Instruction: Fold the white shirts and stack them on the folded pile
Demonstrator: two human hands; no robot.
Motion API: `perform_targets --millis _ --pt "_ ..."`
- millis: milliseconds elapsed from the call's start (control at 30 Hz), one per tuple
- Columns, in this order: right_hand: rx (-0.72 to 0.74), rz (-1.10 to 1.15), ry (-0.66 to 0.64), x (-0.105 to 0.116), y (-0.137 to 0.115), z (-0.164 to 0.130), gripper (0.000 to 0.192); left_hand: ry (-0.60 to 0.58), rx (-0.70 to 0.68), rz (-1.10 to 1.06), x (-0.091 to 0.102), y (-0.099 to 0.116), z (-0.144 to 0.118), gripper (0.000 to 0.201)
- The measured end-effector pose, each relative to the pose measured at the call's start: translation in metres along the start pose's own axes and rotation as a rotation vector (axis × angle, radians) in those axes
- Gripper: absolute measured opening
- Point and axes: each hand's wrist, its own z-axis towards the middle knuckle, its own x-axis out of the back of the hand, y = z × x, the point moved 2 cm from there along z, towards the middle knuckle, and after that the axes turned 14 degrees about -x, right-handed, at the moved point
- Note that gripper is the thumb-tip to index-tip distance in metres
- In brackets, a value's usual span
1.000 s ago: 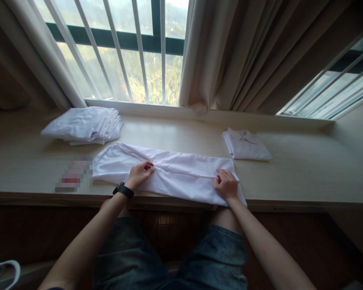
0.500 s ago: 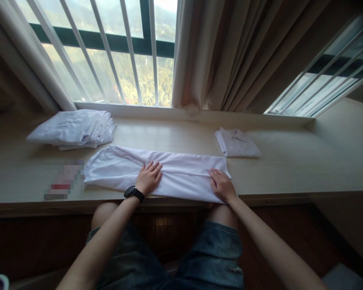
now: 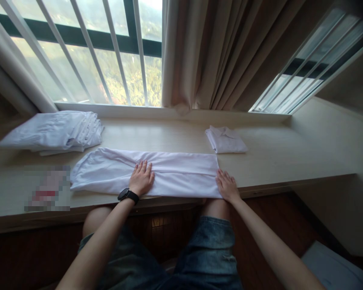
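A white garment, folded into a long narrow strip, lies across the front of a pale wooden window ledge. My left hand, with a black watch on the wrist, presses flat on the strip's middle, fingers spread. My right hand rests flat on the strip's right end, at the ledge's front edge. Neither hand grips anything.
A stack of folded white garments sits at the back left. One small folded white shirt lies at the back right. A blurred small item rests left of the strip. Curtains and barred windows stand behind.
My left hand went from pinching the strip's centre fold to lying flat with fingers spread. My right hand slid to the strip's right end. The view has shifted to the right.
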Motion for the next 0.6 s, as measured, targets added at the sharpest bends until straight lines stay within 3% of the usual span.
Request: perform_targets --millis 233,400,600 --pt "-0.043 0.010 0.058 0.000 0.000 0.006 0.058 0.070 0.161 0.039 0.000 -0.005 -0.001 0.064" --pt "-0.026 0.070 0.172 0.017 -0.026 0.030 0.058 0.084 0.195 0.048 0.000 -0.004 -0.002 0.063" --pt "0.027 0.031 0.055 0.003 -0.059 0.034 0.059 0.139 0.279 0.059 0.012 -0.001 -0.006 0.054"
